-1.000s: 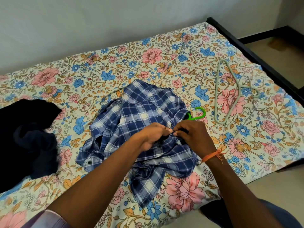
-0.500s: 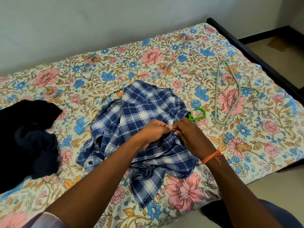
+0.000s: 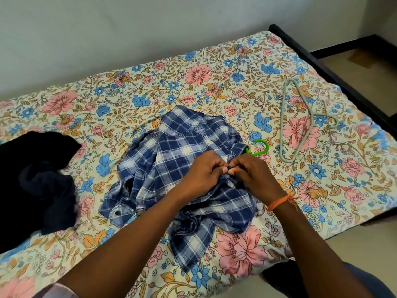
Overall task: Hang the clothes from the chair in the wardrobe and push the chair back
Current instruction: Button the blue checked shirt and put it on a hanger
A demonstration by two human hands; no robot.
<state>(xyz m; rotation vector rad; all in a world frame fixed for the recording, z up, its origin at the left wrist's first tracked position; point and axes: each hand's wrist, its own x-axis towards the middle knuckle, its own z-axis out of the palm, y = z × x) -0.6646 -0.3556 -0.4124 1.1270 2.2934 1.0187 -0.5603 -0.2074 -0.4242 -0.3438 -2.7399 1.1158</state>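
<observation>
Shirt: the blue-and-white checked cotton shirt (image 3: 182,168) lies crumpled mid-bed, toward the near edge of the flower-print bedsheet (image 3: 193,78).
Left hand: the left hand (image 3: 202,171) pinches the shirt's front, fingers curled tight on the fabric.
Right hand: the right hand (image 3: 253,173) meets it fingertip to fingertip, pinching the same spot; it looks like a button.
Change: over the last second the hands have barely moved, only closing in a little; the fastening is probably unfinished.
Green hanger: the bright green plastic hanger's hook (image 3: 261,148) pokes out just beside the collar, so the shirt seems already on it.
Spare hanger: a pale grey wire hanger (image 3: 300,123) waits toward the bed's right edge.
Dark clothes: a black heap (image 3: 36,186) sits at the left edge, not yet hung.
</observation>
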